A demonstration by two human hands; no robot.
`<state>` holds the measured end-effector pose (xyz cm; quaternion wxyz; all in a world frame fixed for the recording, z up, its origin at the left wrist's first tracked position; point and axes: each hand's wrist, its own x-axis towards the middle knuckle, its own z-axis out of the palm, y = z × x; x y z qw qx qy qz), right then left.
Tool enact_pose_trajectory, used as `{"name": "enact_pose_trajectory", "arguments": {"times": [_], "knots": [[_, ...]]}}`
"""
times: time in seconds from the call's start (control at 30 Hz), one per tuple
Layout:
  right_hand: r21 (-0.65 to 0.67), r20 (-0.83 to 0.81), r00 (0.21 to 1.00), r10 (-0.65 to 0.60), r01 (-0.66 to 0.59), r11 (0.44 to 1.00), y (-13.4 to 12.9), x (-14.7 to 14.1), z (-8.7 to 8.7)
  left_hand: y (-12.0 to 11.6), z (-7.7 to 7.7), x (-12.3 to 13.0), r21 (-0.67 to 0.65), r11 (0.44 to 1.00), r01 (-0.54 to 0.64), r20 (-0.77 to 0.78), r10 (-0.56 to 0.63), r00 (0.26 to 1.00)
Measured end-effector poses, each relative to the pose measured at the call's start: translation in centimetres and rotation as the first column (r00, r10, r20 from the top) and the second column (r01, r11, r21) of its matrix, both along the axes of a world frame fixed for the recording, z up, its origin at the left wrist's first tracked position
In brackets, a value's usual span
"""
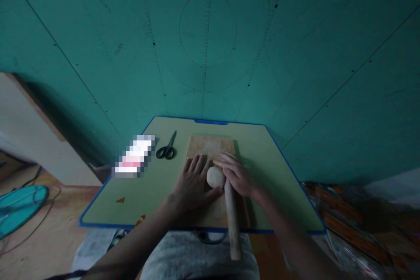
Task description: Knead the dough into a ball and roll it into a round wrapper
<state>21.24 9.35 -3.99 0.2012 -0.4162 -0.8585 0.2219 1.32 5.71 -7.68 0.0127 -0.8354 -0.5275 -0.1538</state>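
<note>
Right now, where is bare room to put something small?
On the pale green table: right of the brown wooden board, beyond the right forearm; between black-handled scissors and orange triangular scrap. Crowded: mid-board, with left hand, right hand, white dough ball, wooden rolling pin.

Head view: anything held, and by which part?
No clear grip shows: the dough ball sits between left hand and right hand; whether the right grips the far end of the rolling pin cannot be told.

scissors (dark-handled) | marked green wall | teal round object, far left
</note>
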Motion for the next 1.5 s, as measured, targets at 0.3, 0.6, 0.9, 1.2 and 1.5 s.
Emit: {"name": "enact_pose_trajectory", "arguments": {"times": [0.3, 0.6, 0.9, 1.2, 1.5], "knots": [[0.024, 0.029, 0.997, 0.073, -0.074, 0.997, 0.1, -0.8, -1.4, 0.1, 0.5, 0.8, -0.049, 0.999, -0.009, -0.078, 0.005, 0.997], [-0.03, -0.032, 0.997, 0.075, -0.076, 0.997, -0.2, -0.7, -1.0, 0.8, 0.9, 0.4, -0.078, 0.997, 0.029, -0.097, -0.037, 0.995], [-0.018, -0.078, 0.99, 0.115, -0.117, 0.993, 0.0, -0.4, -1.5, 1.3, 2.2, -1.3, -0.151, 0.983, 0.102, -0.027, -0.108, 0.994], [-0.052, 0.118, 0.992, -0.049, 0.055, 0.997, -1.0, 0.2, -0.2, 2.2, 2.6, -2.1, -0.127, 0.966, 0.225, 0.071, -0.217, 0.974], [0.146, 0.033, 0.998, 0.061, -0.065, 0.987, 0.8, -0.6, 0.4, 2.6, 2.3, -2.8, 0.052, 0.97, 0.237, 0.25, -0.242, 0.937]]}}
